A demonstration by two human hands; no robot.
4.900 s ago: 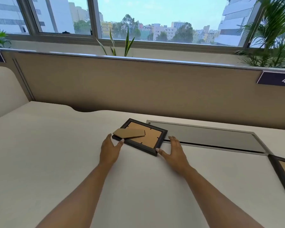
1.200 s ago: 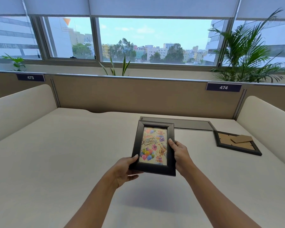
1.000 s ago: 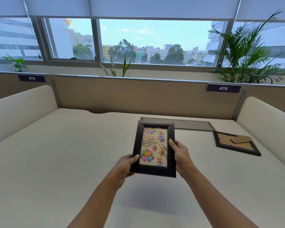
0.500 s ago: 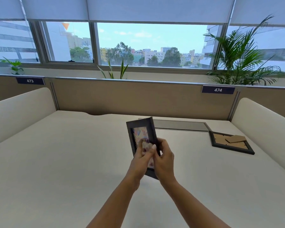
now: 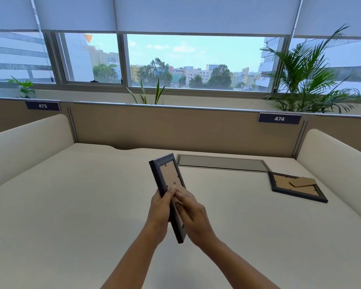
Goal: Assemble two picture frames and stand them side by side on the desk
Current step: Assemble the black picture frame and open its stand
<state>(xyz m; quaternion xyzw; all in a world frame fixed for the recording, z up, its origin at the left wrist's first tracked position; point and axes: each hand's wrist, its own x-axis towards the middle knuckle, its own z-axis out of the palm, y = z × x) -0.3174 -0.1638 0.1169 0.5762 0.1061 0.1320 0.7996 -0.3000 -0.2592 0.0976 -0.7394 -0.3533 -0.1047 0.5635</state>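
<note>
I hold a black picture frame [image 5: 167,180] upright above the white desk [image 5: 71,205], its brown backing board turned toward me and to the right. My left hand [image 5: 159,213] grips its left edge from the front side. My right hand [image 5: 193,217] is on the back, fingers pressed against the lower part of the backing. A second black frame [image 5: 296,188] lies face down at the right of the desk, its brown cardboard stand leg lying on its backing.
A grey cable-tray lid [image 5: 223,163] is set into the desk behind the frames. Cream side dividers [image 5: 25,142] flank the desk, with a brown partition [image 5: 175,128] at the back. Plants stand on the window sill beyond.
The frame has been turned about its long axis: one second ago its birthday picture faced me, now its back does. Both hands came closer together on its lower half.
</note>
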